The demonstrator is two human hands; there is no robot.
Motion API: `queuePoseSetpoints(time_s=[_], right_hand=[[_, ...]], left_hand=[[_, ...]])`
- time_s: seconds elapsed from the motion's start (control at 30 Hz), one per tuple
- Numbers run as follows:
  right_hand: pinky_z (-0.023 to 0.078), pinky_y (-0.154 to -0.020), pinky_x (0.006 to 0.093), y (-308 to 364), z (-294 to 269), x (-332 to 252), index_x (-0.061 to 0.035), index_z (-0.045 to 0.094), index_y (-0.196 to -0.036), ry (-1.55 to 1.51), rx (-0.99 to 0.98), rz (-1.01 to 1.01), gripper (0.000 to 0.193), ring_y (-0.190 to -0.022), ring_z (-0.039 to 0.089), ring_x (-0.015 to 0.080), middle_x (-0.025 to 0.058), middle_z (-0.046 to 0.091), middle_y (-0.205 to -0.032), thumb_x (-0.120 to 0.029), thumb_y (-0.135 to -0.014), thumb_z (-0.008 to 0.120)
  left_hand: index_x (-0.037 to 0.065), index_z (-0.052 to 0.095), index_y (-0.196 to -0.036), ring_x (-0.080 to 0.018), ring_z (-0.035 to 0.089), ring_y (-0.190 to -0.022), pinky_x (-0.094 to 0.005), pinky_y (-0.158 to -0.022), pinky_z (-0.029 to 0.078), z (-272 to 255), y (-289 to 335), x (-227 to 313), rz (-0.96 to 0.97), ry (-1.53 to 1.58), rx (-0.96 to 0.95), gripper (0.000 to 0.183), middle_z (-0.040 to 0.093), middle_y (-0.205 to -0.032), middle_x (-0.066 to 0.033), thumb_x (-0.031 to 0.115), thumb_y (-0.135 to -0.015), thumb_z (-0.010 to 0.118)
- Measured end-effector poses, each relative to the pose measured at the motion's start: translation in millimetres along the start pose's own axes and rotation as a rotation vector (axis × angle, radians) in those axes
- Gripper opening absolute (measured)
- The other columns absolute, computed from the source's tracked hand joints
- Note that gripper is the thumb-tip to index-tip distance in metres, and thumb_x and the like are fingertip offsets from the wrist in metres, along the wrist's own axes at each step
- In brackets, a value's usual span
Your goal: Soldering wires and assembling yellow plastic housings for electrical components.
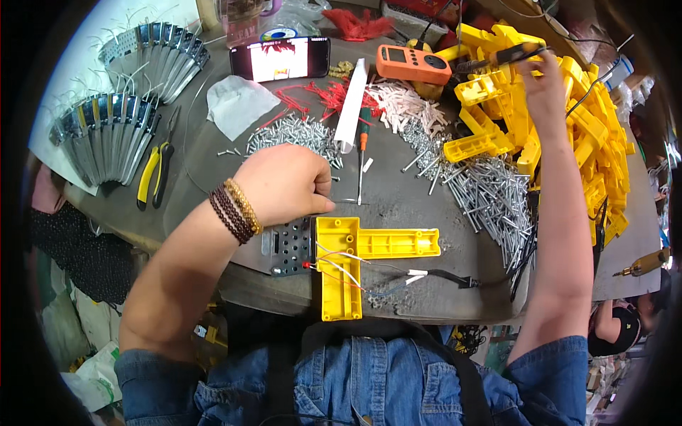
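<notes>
My left hand (288, 181) is closed above the perforated metal plate (293, 248), thumb and fingers together. Whether something thin sits in the pinch, I cannot make out. Joined to the plate is a T-shaped yellow plastic housing (337, 280), open side up. White and dark wires cross it from a small red part (306, 265), and white sleeves link them to a black cable (455, 280). At the far right my right hand (543, 82) is closed around a dark-handled tool (513, 54), raised over a heap of yellow plastic housings (590, 135).
Loose screws (497, 206) and shorter screws (295, 135) lie in piles beyond the housing. A screwdriver (363, 142), a white strip (352, 106), an orange meter (413, 65) and a lit phone (280, 59) are farther back. Pliers (156, 167) and stacked metal plates (106, 135) are left.
</notes>
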State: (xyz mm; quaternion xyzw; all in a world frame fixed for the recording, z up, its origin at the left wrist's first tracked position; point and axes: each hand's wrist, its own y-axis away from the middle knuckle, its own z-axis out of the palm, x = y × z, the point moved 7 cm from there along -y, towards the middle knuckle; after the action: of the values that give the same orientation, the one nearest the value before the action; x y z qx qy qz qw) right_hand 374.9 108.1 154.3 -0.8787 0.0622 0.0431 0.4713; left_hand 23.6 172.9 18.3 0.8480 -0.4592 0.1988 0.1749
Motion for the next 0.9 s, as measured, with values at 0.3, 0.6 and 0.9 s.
queuePoseSetpoints(time_s=[0.3,0.6,0.9], right_hand=[[0.05,-0.065,0.0231,99,-40,-93,0.0005,0.055,-0.12,-1.476,0.054,0.652,0.029,-0.065,0.057,0.011,0.0161,0.067,-0.105,-0.022,-0.102,0.05],[0.037,-0.049,0.0228,156,22,-117,-0.0062,0.056,-0.113,-1.567,-0.265,1.039,0.026,-0.051,0.046,0.0061,0.0108,0.067,-0.095,-0.028,-0.103,0.046],[0.037,-0.048,0.0167,159,21,-119,-0.0063,0.052,-0.118,-1.495,-0.239,1.046,0.032,-0.049,0.044,0.0025,0.0104,0.064,-0.1,-0.034,-0.104,0.045]], left_hand=[[0.003,0.065,-0.085,-0.0281,0.058,-0.072,-0.0354,-0.066,0.046,-23,46,18,0.371,0.153,0.346,0.007,0.061,-0.076,-0.0088,0.004,-0.078,0.068],[0.003,0.067,-0.079,-0.0239,0.056,-0.069,-0.0335,-0.062,0.044,-10,81,35,0.344,0.235,0.412,0.014,0.061,-0.074,-0.0062,-0.003,-0.068,0.073],[0.005,0.067,-0.079,-0.0239,0.053,-0.067,-0.0341,-0.059,0.041,-6,80,34,0.34,0.226,0.423,0.016,0.055,-0.07,-0.0055,-0.003,-0.066,0.073]])
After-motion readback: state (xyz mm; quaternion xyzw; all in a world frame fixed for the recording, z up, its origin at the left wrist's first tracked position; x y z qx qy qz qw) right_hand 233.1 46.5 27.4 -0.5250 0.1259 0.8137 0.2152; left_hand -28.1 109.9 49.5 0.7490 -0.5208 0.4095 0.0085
